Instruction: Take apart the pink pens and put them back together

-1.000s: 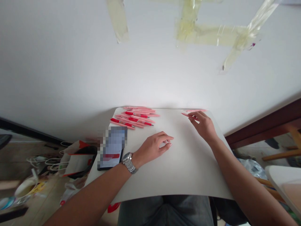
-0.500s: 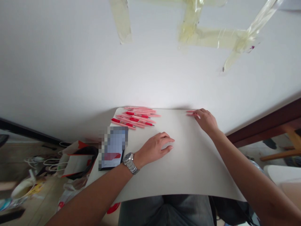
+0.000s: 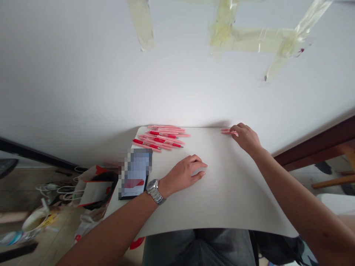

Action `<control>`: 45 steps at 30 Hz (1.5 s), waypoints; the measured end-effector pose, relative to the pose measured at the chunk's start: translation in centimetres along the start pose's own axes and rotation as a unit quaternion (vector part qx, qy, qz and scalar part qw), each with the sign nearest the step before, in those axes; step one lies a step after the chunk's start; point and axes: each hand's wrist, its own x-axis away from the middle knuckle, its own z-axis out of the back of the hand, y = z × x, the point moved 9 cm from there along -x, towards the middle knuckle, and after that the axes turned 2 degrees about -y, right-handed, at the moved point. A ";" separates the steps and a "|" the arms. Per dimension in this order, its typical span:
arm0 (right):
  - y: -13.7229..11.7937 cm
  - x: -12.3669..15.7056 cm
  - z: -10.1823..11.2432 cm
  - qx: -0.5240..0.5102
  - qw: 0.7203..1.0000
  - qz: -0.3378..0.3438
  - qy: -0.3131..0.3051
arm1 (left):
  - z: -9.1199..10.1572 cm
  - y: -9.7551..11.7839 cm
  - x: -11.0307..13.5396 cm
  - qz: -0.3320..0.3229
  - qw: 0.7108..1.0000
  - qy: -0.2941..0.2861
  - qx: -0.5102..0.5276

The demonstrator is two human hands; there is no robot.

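Note:
On the white table (image 3: 222, 192), my left hand (image 3: 185, 173) rests with its index finger and thumb apart and nothing between them. A silver watch (image 3: 155, 191) is on that wrist. At the table's far edge, my right hand (image 3: 245, 137) has its fingers closed on a pink pen (image 3: 235, 133). Another pink pen (image 3: 225, 129) lies right beside it, its far part hidden behind my fingers. Toward the back left lies a loose pile of pink pens (image 3: 166, 136), among them a few with bright red grips and clips.
A phone (image 3: 135, 173), partly pixelated, lies at the table's left edge. Behind the table rises a white wall (image 3: 177, 81) with yellowed tape (image 3: 255, 40). On the floor at left are a bag (image 3: 91, 192), white cables and a cup (image 3: 36, 220).
My right hand has shifted slightly right and away from me, and the two pens by it now look closer together. My left hand keeps its pose; the view has moved slightly.

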 end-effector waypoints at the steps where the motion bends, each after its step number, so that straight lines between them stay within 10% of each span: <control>1: 0.1 0.1 0.0 0.001 1.000 0.002 -0.003 | 0.0 0.0 0.0 -0.001 1.000 -0.001 0.000; 37: 1.0 -0.2 0.4 0.038 0.998 0.036 -0.018 | 0.0 0.3 0.0 -0.006 1.000 -0.006 0.001; 45: -2.7 0.8 2.9 -0.126 0.990 0.054 0.041 | 0.1 0.1 0.0 -0.018 1.000 0.011 -0.013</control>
